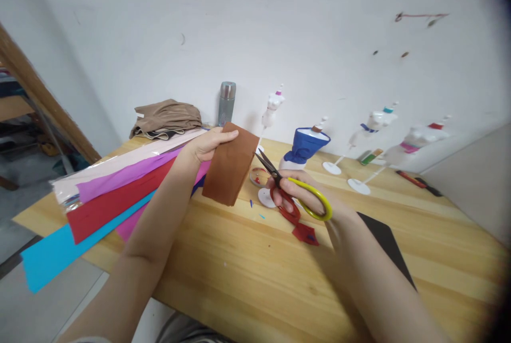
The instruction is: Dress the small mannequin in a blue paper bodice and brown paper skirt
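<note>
My left hand (205, 145) pinches the top edge of a folded brown felt piece (230, 165) and holds it upright above the wooden table (247, 258). My right hand (297, 191) grips scissors (293, 191) with one yellow and one red handle loop. Their black blades are slightly apart and point at the right edge of the brown piece, just short of it. A small dark red scrap (305, 233) lies on the table under my right hand.
Long felt sheets (107, 194) in pink, purple, red and blue overhang the table's left edge. Folded tan cloth (167, 118) and a steel bottle (227, 102) stand at the back. Several small white mannequins (305, 146) on stands line the wall. A black sheet (385, 239) lies at right.
</note>
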A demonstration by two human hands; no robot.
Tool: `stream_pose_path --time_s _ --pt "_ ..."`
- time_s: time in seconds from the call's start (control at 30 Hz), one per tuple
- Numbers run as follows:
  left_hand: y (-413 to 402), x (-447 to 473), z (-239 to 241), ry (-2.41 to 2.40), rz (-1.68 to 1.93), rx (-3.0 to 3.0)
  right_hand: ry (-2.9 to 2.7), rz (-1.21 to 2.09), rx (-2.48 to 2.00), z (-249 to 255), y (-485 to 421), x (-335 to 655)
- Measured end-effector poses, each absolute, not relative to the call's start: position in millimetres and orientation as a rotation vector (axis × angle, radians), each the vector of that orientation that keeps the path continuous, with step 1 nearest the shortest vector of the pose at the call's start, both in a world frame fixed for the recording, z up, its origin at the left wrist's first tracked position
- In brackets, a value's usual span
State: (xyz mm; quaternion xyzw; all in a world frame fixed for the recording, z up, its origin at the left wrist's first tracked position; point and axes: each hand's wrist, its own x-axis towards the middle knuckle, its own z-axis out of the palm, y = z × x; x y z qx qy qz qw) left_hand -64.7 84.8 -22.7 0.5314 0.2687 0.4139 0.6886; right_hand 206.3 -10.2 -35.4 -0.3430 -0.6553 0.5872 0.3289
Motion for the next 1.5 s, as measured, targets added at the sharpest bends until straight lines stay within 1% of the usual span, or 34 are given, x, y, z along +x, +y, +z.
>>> stream_pose_path --time_s 0.27,0.53,1.1,1.5 --pt "86.5 -50.1 -27.0 0.505 1.107 1.102 -1.66 1.465 -0.906 -42.8 0.2 201.6" --pt "85.5 -48.8 -28.9 0.501 1.143 1.139 -1.613 1.483 -0.873 -45.8 2.9 199.2" --pt "79.5 -38.3 -31.4 0.459 1.058 1.209 -1.513 1.485 -0.777 -48.3 -0.3 196.1" --pt "75.4 -33.9 -30.8 0.475 1.081 1.184 -1.511 1.482 -0.774 -48.3 0.7 195.6"
